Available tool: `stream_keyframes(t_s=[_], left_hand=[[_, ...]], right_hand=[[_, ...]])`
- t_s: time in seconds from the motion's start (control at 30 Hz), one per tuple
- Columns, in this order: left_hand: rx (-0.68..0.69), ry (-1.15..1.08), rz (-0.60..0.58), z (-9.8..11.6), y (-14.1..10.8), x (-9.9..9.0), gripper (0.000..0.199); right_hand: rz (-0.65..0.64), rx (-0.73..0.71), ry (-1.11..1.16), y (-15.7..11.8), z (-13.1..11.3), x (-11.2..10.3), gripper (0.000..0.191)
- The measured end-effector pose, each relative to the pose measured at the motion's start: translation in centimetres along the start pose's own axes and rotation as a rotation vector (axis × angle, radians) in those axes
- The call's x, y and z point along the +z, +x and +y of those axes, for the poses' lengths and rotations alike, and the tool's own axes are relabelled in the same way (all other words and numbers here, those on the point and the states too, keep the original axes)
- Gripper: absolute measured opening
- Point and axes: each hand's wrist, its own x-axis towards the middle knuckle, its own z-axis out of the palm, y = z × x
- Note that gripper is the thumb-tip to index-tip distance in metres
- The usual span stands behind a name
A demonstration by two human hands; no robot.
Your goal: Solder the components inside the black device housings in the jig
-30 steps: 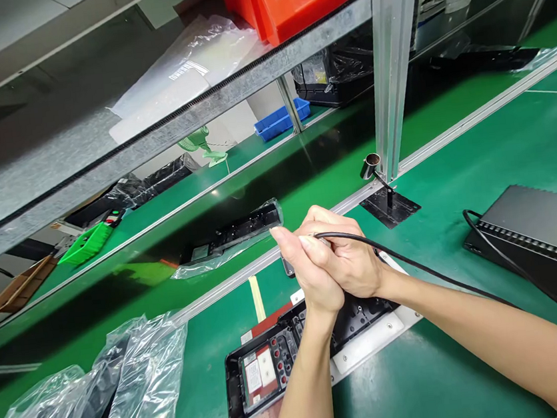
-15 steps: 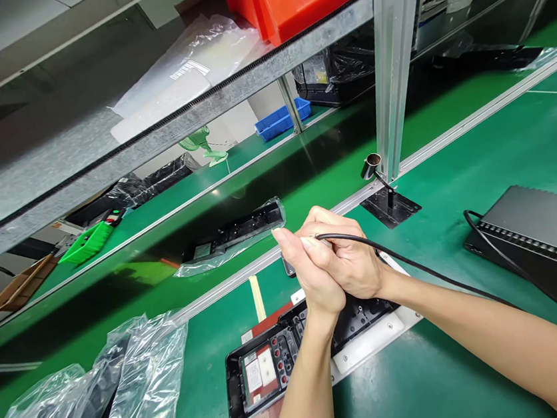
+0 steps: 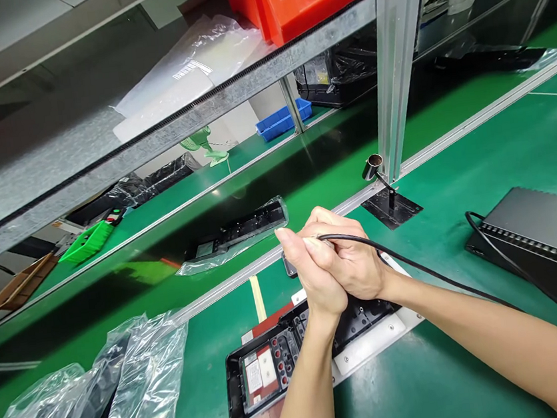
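Both my hands are wrapped together above a black plastic housing (image 3: 236,388), which rests in a white and reddish-brown fixture (image 3: 370,353). My right hand (image 3: 355,260) is closed around a corded hand tool whose black cable (image 3: 416,266) leaves the top of the grip and runs off to the right. My left hand (image 3: 313,275) presses against the right one, its fingers closed round the same tool. The tool's body and tip are hidden by my hands. Red spots and a white label show inside the housing's left end.
A grey-black box (image 3: 543,232) with a cable over it stands at right. A metal ring holder (image 3: 374,166) sits by the upright post (image 3: 398,68). Plastic-bagged parts (image 3: 143,392) lie at left; another bagged black part (image 3: 235,230) lies beyond the rail. A red bin (image 3: 310,4) is overhead.
Both hands stay clasped on the tool over the housing. The whole view has shifted very slightly; nothing else visibly differs.
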Motion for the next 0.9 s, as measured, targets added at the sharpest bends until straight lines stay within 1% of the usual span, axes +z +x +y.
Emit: stream_keyframes(t_s=[0.27,0.43,0.57,0.7,0.8,0.9], left_hand=[[-0.065,-0.05,0.003,-0.31,-0.09,-0.15,0.072],[-0.039,-0.031,0.037,-0.23,-0.03,-0.1,0.072],[-0.03,-0.03,0.007,-0.2,0.03,-0.05,0.072],[-0.04,-0.018,0.008,-0.19,-0.01,-0.06,0.073],[-0.063,-0.035,0.027,-0.22,-0.04,-0.09,0.073],[-0.075,-0.041,0.016,-0.31,-0.04,-0.14,0.073]], right_hand=[[0.001,0.029,-0.006,-0.18,0.25,-0.01,0.03],[-0.002,0.034,-0.005,-0.18,0.27,-0.03,0.029],[-0.004,0.03,-0.003,-0.15,0.23,-0.06,0.028],[-0.022,0.023,-0.007,-0.13,0.17,-0.1,0.029],[-0.012,0.02,-0.014,-0.11,0.2,-0.1,0.028],[-0.011,0.016,-0.018,-0.07,0.23,-0.09,0.029]])
